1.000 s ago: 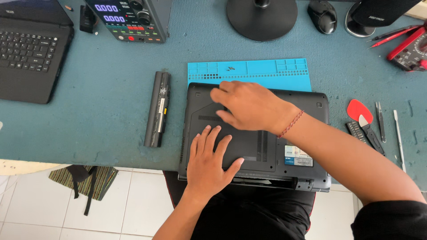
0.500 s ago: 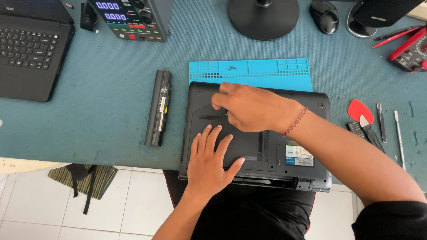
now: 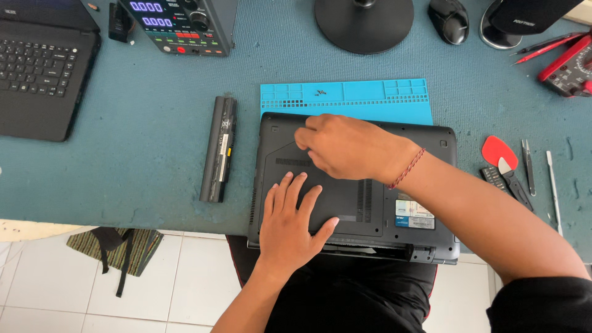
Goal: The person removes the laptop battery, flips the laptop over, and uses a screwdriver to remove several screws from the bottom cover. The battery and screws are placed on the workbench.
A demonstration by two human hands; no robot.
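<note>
Head view: one dark laptop lies upside down at the lower centre of the frame, its front edge hanging over the table edge toward the person. The left hand lies flat on its bottom panel, fingers spread apart, holding nothing. The right hand rests on the laptop's upper part, fingers curled together with the tips pressed toward the panel near its upper left; whether they pinch anything cannot be told. A red cord bracelet circles that wrist.

One blue silicone mat lies just above the laptop, touching its far edge. One long black battery pack lies left of the laptop, apart from it. A second laptop, open, sits at upper left. One bench power supply stands at upper centre-left, one round monitor base at top centre, one black mouse to its right. At right lie one red pry pick and several slim tools.
</note>
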